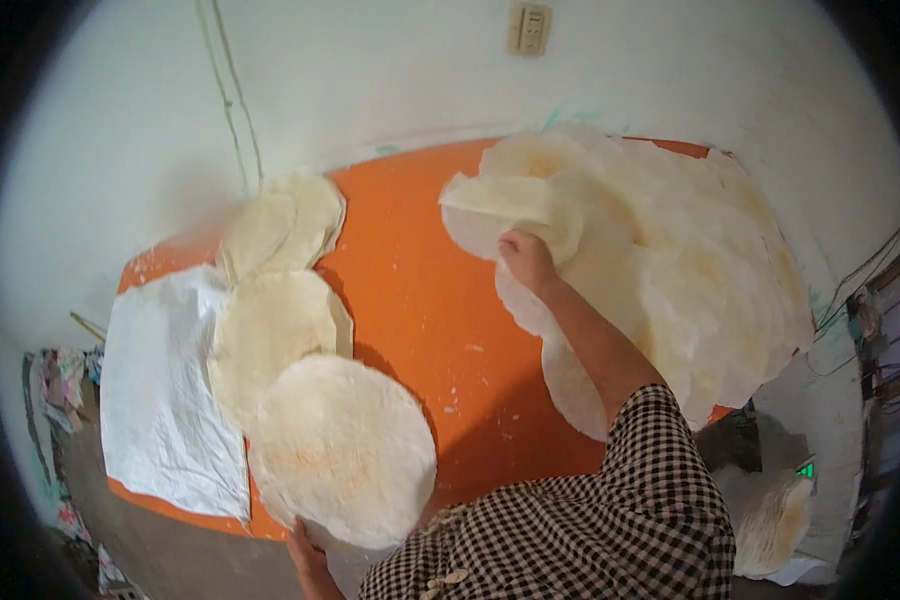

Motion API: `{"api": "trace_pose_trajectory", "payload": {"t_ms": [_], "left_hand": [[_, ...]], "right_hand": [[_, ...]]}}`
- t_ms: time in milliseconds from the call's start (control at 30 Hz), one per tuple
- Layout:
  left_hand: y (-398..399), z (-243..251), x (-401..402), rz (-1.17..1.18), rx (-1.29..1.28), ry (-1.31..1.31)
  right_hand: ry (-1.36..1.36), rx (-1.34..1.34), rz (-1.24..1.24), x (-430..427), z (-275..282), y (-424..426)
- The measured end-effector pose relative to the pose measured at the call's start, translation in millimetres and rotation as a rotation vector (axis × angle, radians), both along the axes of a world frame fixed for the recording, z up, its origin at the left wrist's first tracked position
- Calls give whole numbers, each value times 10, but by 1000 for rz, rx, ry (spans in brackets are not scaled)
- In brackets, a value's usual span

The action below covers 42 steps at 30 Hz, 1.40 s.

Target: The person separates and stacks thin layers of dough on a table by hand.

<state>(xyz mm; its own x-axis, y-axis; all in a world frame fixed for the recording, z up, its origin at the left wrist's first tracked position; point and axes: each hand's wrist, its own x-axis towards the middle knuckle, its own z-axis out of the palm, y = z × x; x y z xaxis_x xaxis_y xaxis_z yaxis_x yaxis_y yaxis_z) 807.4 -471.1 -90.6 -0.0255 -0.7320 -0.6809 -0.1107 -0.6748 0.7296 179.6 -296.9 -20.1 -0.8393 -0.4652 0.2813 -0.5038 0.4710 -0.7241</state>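
My right hand (pixel 526 256) pinches the edge of a thin round flatbread sheet (pixel 495 196) that is partly folded over, at the left side of a wide spread of overlapping pale sheets (pixel 690 277). My left hand (pixel 307 551) is at the near edge of the orange table (pixel 420 300), its fingers at the rim of a stack of round flatbreads (pixel 345 450); part of that hand is hidden under the rim. Two more stacks of round flatbreads, a middle one (pixel 270 337) and a far one (pixel 285 225), overlap in a line beyond it.
A white cloth (pixel 169 390) covers the table's left end. The wall with a socket (pixel 529 30) runs behind the table. Another stack of round sheets (pixel 772 525) stands low at the right, beyond the table. Cables hang on the right wall.
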Motion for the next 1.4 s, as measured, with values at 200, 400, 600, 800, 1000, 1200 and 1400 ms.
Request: {"api": "trace_pose_trajectory", "payload": {"t_ms": [200, 400, 600, 800, 1000, 1200, 1400], "left_hand": [[36, 336, -16, -53, 74, 51], [49, 738, -559, -29, 103, -72], [78, 1195, -1048, -48, 114, -152], [28, 1286, -1224, -68, 97, -187], [58, 1212, -1191, -86, 88, -183], [221, 1061, -870, -62, 62, -123], [256, 520, -199, -92, -108, 99]], "right_hand": [[88, 213, -381, -1169, 85, 412], [-145, 376, -522, -1955, 25, 586], [-287, 513, -521, -2194, 62, 664], [-186, 188, -354, -2439, 37, 787], [-326, -140, -791, -2680, -105, 1401], [173, 112, -717, -2049, -154, 1216], [350, -76, -42, -408, -319, 154]]}}
